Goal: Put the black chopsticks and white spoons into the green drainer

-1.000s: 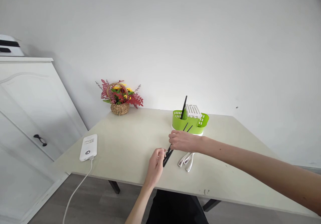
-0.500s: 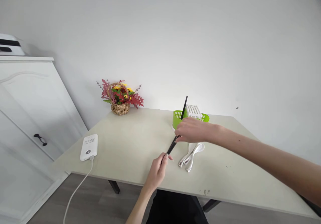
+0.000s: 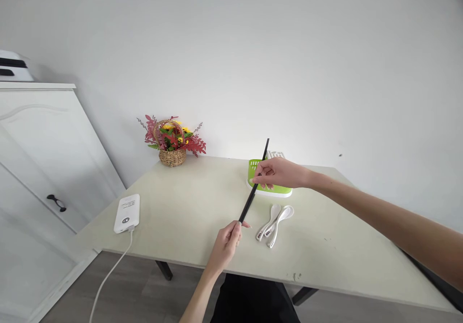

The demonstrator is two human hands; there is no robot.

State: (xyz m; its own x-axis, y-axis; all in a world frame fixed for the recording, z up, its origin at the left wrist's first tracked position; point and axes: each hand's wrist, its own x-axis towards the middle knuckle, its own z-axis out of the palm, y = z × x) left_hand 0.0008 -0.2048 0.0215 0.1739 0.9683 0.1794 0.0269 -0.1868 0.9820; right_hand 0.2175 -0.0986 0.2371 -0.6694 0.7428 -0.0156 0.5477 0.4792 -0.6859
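Black chopsticks (image 3: pixel 247 207) slant upward and away over the table between my two hands. My left hand (image 3: pixel 227 242) is closed around their near end. Higher up, my right hand (image 3: pixel 278 172) pinches at the far end with thumb and fingers; how many sticks it grips I cannot tell. Just behind it stands a green slotted utensil caddy (image 3: pixel 253 171) on a white base, partly hidden by the hand. More black chopsticks (image 3: pixel 266 148) rise from the caddy. Several white spoons (image 3: pixel 278 224) lie crossed on the table, right of my left hand.
The pale table (image 3: pixel 188 207) stands against the wall. A wicker basket (image 3: pixel 172 157) with artificial flowers sits at the back left. Near the left edge lies a white power bank (image 3: pixel 127 212) with a cable hanging off. A white cabinet (image 3: pixel 54 140) stands at the left.
My right hand has turned and lifted slightly, its fingers now at the upper end of the chopsticks. More of the caddy's front and base shows. My left hand keeps its hold.
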